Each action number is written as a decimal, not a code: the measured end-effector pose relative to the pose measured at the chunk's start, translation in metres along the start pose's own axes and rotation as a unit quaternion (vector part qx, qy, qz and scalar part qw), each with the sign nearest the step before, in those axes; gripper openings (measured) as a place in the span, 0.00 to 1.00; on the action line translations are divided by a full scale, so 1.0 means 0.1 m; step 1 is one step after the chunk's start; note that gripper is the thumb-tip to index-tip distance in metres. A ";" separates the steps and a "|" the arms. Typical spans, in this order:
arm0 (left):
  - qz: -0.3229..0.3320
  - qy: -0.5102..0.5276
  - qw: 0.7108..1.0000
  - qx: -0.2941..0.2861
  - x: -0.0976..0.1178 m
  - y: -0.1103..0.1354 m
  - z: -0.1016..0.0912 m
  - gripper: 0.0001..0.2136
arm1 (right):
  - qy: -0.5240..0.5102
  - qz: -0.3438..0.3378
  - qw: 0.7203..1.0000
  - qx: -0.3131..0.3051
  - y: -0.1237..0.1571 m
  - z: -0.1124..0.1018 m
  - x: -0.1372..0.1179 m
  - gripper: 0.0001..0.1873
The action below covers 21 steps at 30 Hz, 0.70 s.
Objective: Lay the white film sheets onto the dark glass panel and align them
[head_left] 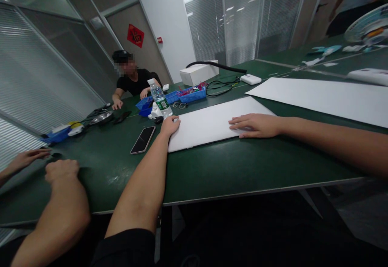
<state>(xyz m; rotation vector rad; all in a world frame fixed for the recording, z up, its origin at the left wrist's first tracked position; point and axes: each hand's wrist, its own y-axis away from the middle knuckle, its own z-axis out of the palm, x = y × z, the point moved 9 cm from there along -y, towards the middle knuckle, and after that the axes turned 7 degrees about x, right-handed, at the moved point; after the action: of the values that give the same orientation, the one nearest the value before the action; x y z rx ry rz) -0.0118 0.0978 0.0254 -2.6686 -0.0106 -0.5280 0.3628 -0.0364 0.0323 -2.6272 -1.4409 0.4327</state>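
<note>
A white sheet lies flat on the green table in front of me. My left hand rests on its near left corner, fingers laid loosely on the edge and holding nothing. My right hand lies flat on the sheet's right part with the fingers stretched out. A black phone lies just left of my left hand. A water bottle stands behind it.
A neighbour's fist and another hand rest on the table at left. A person in black sits at the far end behind blue trays. A larger white sheet, a white box and cables lie beyond.
</note>
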 end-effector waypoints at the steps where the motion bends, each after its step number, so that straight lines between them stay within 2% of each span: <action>1: -0.002 0.001 1.000 0.000 0.00 0.00 0.00 0.19 | 0.000 0.001 1.000 -0.004 0.01 0.00 0.01 0.33; 9: -0.007 0.002 1.000 0.000 -0.04 -0.01 0.02 0.18 | 0.010 0.017 1.000 -0.004 0.05 -0.01 0.15 0.36; 15: 0.001 0.005 1.000 0.001 -0.03 -0.01 0.03 0.19 | 0.000 0.019 1.000 -0.005 0.04 0.00 0.12 0.33; 18: 0.006 0.006 1.000 0.001 -0.03 -0.01 0.04 0.19 | -0.004 0.008 1.000 0.007 0.04 -0.04 0.12 0.32; 21: 0.012 0.005 1.000 0.001 -0.03 -0.01 0.06 0.19 | 0.028 -0.001 0.999 0.021 0.08 -0.15 0.24 0.31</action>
<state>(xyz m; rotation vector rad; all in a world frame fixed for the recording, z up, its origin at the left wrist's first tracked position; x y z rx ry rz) -0.0122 0.1013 0.0201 -2.6613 0.0255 -0.5341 0.3859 -0.0196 0.0395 -2.5844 -1.4021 0.3822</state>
